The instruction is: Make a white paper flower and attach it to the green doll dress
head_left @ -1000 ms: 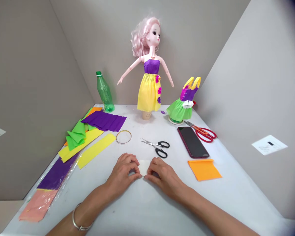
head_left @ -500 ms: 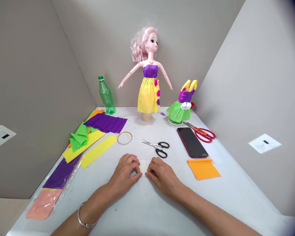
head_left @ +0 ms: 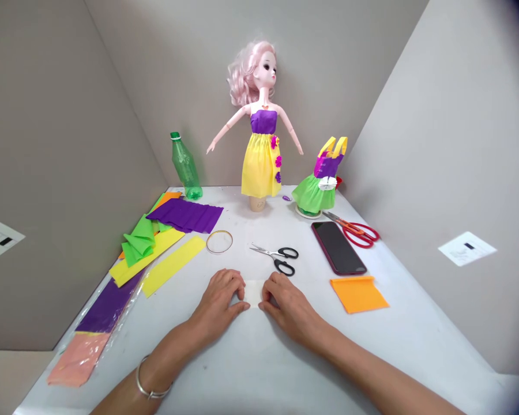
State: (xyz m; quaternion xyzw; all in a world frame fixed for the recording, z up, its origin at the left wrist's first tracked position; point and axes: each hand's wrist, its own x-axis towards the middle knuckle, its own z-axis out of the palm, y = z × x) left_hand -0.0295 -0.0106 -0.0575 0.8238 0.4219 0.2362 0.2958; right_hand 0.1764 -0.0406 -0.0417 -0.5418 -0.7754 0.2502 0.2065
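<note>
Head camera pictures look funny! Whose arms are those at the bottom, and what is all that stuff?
A person wears a small camera on their head, so these pictures show what they see, looking forward and down. The two arms at the bottom are theirs. The left hand and right hand have their fingers on a small piece of white paper. On the white table lie black-handled scissors, red-handled scissors, a phone, orange paper, purple crepe paper and a yellow paper strip. Farther back stand a doll in a yellow and purple dress and a green plastic bottle.
</note>
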